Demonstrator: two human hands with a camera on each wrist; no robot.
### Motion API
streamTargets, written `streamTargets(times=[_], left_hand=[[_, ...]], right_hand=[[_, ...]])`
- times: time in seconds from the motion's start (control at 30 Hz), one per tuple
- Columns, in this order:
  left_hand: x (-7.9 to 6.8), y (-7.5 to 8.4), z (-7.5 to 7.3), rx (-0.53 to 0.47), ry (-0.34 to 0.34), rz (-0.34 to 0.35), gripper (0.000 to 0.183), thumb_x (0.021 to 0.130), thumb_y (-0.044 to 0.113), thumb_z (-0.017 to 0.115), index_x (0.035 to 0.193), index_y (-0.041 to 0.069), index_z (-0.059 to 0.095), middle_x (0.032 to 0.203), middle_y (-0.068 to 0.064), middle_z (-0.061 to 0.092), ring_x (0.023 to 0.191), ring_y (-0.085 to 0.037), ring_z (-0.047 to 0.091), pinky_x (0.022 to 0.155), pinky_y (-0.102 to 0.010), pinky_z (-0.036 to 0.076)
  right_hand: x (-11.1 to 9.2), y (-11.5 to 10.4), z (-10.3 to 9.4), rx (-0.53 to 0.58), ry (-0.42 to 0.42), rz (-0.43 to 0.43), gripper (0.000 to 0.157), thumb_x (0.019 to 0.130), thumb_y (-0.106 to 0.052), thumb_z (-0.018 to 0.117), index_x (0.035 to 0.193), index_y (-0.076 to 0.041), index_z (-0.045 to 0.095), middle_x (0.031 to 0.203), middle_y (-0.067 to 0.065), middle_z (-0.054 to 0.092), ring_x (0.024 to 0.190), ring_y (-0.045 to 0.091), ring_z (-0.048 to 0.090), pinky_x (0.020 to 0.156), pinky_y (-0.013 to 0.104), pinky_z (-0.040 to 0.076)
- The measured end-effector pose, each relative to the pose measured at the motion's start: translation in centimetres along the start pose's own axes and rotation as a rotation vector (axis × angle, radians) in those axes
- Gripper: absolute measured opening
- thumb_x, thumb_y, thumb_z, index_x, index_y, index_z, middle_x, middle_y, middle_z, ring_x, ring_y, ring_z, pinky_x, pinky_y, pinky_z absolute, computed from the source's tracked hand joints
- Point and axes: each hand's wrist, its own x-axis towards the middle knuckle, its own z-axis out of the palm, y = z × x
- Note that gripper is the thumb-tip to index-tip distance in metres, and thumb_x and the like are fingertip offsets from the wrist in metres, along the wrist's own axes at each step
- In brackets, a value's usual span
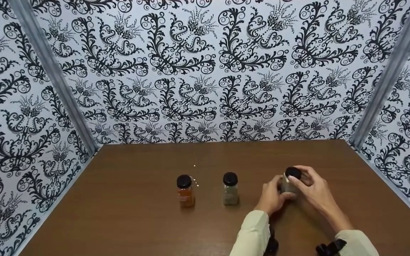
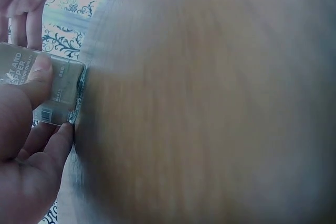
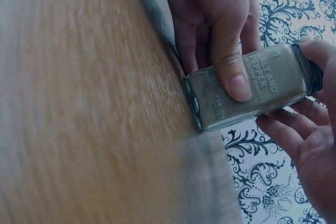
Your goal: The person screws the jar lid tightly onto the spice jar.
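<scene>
A salt and pepper jar (image 3: 278,80) of clear glass with a black cap (image 1: 293,172) stands upright at the right of the table. My left hand (image 1: 272,195) grips its body low down, the thumb (image 3: 237,85) across the printed label. Around the cap and upper part are the fingers and thumb of my right hand (image 1: 319,192). The jar's base is at the tabletop; whether it touches is hard to tell. Left of the hands stands a second jar (image 1: 230,193) with greyish contents and a black cap. Farther left is a jar of orange spice (image 1: 186,197), also black-capped.
The brown wooden table (image 1: 126,220) is enclosed by walls of black-and-white patterned covering (image 1: 190,89). Small white specks (image 1: 196,183) lie beside and behind the orange jar. Dark straps (image 1: 331,247) with devices sit at both wrists.
</scene>
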Motion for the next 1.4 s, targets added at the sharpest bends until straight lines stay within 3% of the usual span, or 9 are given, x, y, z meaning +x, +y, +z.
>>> streamTargets(times=[0.23, 0.43, 0.5, 0.6, 0.77, 1.07, 1.2, 1.33, 1.4], left_hand=[[-0.2, 0.1, -0.2, 0.023, 0.0, 0.019, 0.046, 0.081, 0.027, 0.084, 0.122, 0.019, 0.064, 0.107, 0.005, 0.075, 0.094, -0.006, 0.065, 0.083, -0.018, 0.051], [-0.1, 0.3, -0.2, 0.016, -0.005, -0.001, 0.046, 0.081, 0.027, 0.084, 0.122, 0.02, 0.064, 0.108, 0.005, 0.075, 0.095, -0.004, 0.066, 0.084, -0.018, 0.052], [-0.1, 0.4, -0.2, 0.029, 0.004, 0.003, 0.046, 0.081, 0.026, 0.084, 0.122, 0.02, 0.064, 0.108, 0.005, 0.075, 0.095, -0.004, 0.066, 0.083, -0.018, 0.052], [-0.1, 0.5, 0.0, 0.048, 0.02, 0.0, 0.047, 0.08, 0.026, 0.085, 0.122, 0.021, 0.065, 0.108, 0.005, 0.076, 0.095, -0.004, 0.067, 0.082, -0.018, 0.052], [-0.2, 0.6, 0.2, 0.075, 0.036, 0.007, 0.047, 0.081, 0.021, 0.084, 0.123, 0.02, 0.065, 0.109, 0.004, 0.075, 0.096, -0.005, 0.066, 0.083, -0.018, 0.052], [-0.1, 0.8, -0.1, 0.086, 0.038, -0.001, 0.048, 0.08, 0.019, 0.085, 0.124, 0.019, 0.065, 0.113, 0.003, 0.075, 0.101, -0.007, 0.067, 0.086, -0.02, 0.052], [-0.2, 1.0, -0.4, 0.076, 0.008, -0.032, 0.049, 0.08, 0.021, 0.085, 0.124, 0.019, 0.064, 0.114, 0.002, 0.074, 0.102, -0.008, 0.066, 0.086, -0.021, 0.052], [-0.1, 1.3, -0.6, 0.083, -0.035, -0.076, 0.051, 0.081, 0.026, 0.085, 0.127, 0.021, 0.062, 0.119, 0.002, 0.071, 0.106, -0.008, 0.065, 0.089, -0.022, 0.052], [-0.1, 1.4, -0.8, 0.105, -0.051, -0.086, 0.052, 0.081, 0.027, 0.085, 0.128, 0.02, 0.062, 0.119, 0.001, 0.071, 0.107, -0.009, 0.064, 0.09, -0.023, 0.051]], right_hand=[[-0.2, -0.1, -0.2, 0.004, -0.034, 0.04, 0.048, 0.097, -0.035, 0.066, 0.138, -0.012, 0.056, 0.137, 0.018, 0.062, 0.106, -0.015, 0.057, 0.086, 0.004, 0.045], [-0.1, -0.6, -0.4, -0.023, -0.066, 0.053, 0.048, 0.099, -0.037, 0.063, 0.139, -0.01, 0.054, 0.137, 0.02, 0.062, 0.124, 0.028, 0.062, 0.085, 0.007, 0.046], [-0.1, -0.7, -0.3, -0.043, -0.062, 0.045, 0.048, 0.099, -0.037, 0.062, 0.138, -0.01, 0.053, 0.135, 0.021, 0.063, 0.123, 0.035, 0.061, 0.084, 0.009, 0.047], [-0.1, -0.6, -0.1, -0.075, -0.036, 0.039, 0.046, 0.099, -0.037, 0.063, 0.136, -0.011, 0.054, 0.13, 0.02, 0.066, 0.117, 0.031, 0.065, 0.081, 0.012, 0.049], [-0.3, -0.5, 0.2, -0.081, 0.003, 0.047, 0.045, 0.098, -0.037, 0.064, 0.133, -0.01, 0.056, 0.127, 0.019, 0.068, 0.107, 0.009, 0.066, 0.08, 0.012, 0.049], [-0.3, -0.3, 0.7, -0.096, 0.05, 0.037, 0.047, 0.096, -0.04, 0.066, 0.132, -0.011, 0.056, 0.13, 0.021, 0.066, 0.117, 0.036, 0.065, 0.079, 0.007, 0.046], [-0.3, -0.1, 0.8, -0.043, 0.062, 0.046, 0.046, 0.094, -0.037, 0.07, 0.13, -0.01, 0.058, 0.129, 0.019, 0.066, 0.111, 0.015, 0.069, 0.079, 0.006, 0.048], [-0.2, 0.0, 0.8, 0.0, 0.079, 0.048, 0.044, 0.093, -0.034, 0.072, 0.127, -0.009, 0.059, 0.127, 0.019, 0.067, 0.099, -0.015, 0.059, 0.079, 0.006, 0.049], [-0.2, 0.0, 0.9, 0.008, 0.088, 0.041, 0.044, 0.093, -0.033, 0.073, 0.127, -0.009, 0.059, 0.126, 0.018, 0.067, 0.096, -0.019, 0.056, 0.078, 0.006, 0.049]])
